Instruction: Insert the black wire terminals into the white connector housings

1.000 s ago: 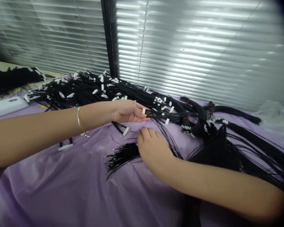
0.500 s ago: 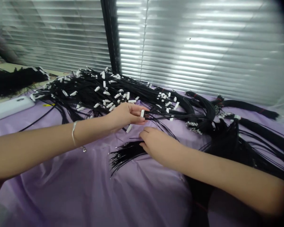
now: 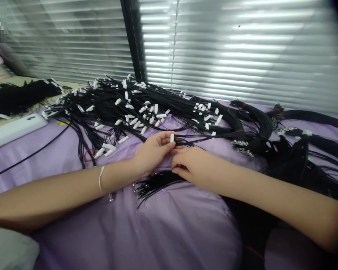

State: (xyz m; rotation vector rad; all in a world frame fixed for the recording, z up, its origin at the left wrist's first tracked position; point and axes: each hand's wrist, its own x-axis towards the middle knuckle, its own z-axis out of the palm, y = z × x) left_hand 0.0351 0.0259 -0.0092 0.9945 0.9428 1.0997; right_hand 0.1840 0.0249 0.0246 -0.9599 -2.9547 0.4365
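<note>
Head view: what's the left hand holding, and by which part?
The left hand holds a small white connector, pinched between the fingers at its lower end, with its upper end sticking out above them.

Wire harnesses [image 3: 146,108] lie on the cloth sheet [image 3: 171,232] before the window blinds [image 3: 228,45]; a flat case [image 3: 15,131] sits left of them.

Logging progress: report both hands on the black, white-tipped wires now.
Left hand pinching white plastic connector on thin black wire. Right hand on loose black wire bundle.
</note>
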